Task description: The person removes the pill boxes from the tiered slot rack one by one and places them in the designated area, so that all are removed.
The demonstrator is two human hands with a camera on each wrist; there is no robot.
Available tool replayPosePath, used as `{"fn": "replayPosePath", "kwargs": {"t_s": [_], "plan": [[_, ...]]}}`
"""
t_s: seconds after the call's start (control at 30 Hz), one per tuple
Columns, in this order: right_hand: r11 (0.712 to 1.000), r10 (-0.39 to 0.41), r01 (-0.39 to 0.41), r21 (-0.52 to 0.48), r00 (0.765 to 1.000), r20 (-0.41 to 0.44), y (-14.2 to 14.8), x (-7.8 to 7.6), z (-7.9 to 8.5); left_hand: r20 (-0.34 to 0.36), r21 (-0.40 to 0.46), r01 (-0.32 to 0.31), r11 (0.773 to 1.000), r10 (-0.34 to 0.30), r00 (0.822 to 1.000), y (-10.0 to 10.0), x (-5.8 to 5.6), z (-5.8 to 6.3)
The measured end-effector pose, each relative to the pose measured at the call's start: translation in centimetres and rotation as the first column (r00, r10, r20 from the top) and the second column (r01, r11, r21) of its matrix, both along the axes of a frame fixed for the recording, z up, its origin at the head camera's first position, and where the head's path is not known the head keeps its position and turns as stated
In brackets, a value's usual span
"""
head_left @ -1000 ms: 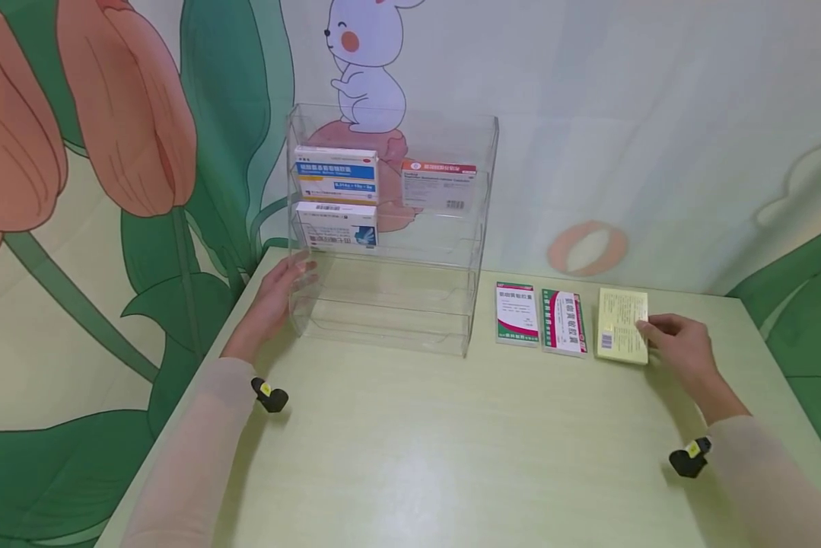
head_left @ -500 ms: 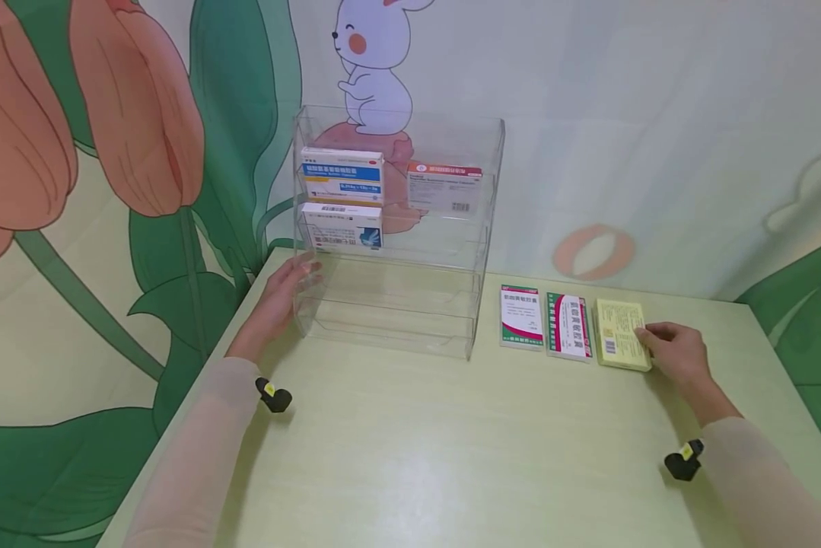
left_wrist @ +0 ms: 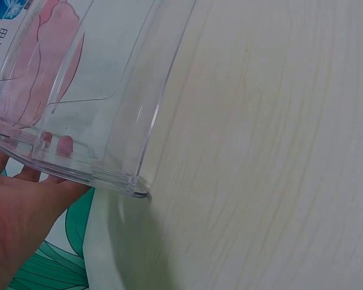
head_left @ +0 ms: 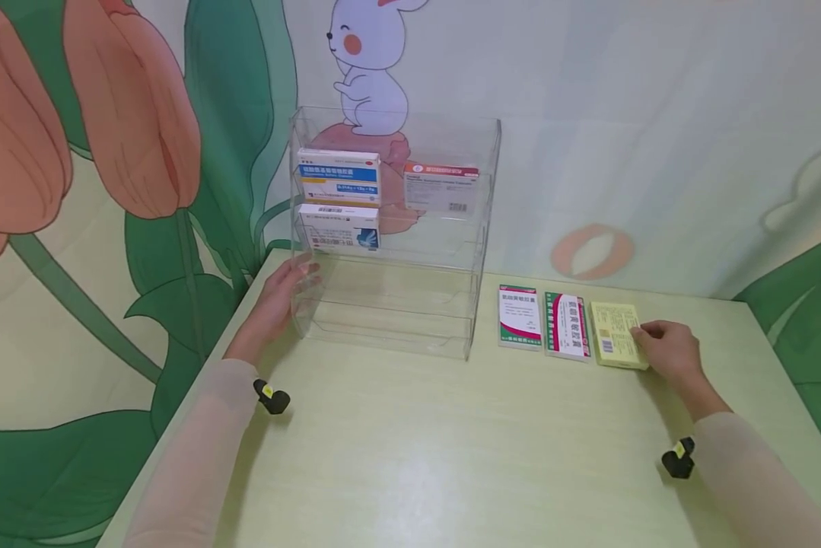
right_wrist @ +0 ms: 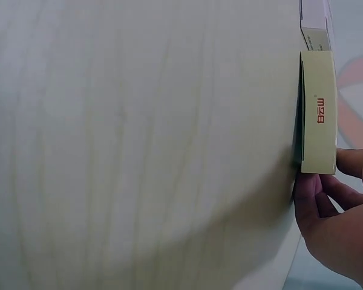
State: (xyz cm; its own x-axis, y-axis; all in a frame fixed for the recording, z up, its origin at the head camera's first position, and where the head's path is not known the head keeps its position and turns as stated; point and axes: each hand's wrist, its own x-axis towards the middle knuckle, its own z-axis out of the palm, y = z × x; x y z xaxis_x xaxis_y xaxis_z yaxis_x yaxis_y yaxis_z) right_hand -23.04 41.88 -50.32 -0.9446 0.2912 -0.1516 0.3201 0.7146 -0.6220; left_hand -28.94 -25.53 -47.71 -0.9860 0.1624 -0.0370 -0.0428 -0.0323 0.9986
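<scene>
My right hand pinches the right edge of a pale yellow medicine box, thumb on top. In the right wrist view, the box shows its narrow end with red lettering, fingertips under its near edge. Two flat green-and-magenta medicine boxes, one mostly white and one with a magenta band, lie in a row to its left. My left hand rests against the left side of a clear acrylic display rack; its fingertips show through the clear wall in the left wrist view.
The rack's upper tiers hold a blue-and-white box, a white box with a blue picture and a grey box with a red top. A curtain printed with tulips and a rabbit hangs behind the pale table.
The yellow box has come down flatter onto the table and shifted left, close beside the magenta-banded box, with my right hand still pinching it. My left hand stays at the rack.
</scene>
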Motion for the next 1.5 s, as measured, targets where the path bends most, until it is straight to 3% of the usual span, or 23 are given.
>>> {"fn": "replayPosePath", "kwargs": {"t_s": [0.53, 0.93, 1.5], "plan": [[0.998, 0.037, -0.039, 0.051, 0.999, 0.035, -0.54, -0.62, 0.86, -0.003, -0.039, -0.031, 0.999, 0.031, 1.000, -0.08, 0.02, -0.32], [0.999, 0.026, -0.028, 0.041, 0.999, 0.046, -0.02, -0.30, 0.20, 0.007, -0.036, -0.008, 0.999, 0.008, 1.000, 0.15, 0.03, -0.26], [0.995, 0.057, -0.054, 0.084, 0.998, -0.029, -0.48, -0.02, 0.50, 0.018, -0.013, -0.010, 1.000, 0.010, 1.000, 0.12, -0.05, -0.13]]}}
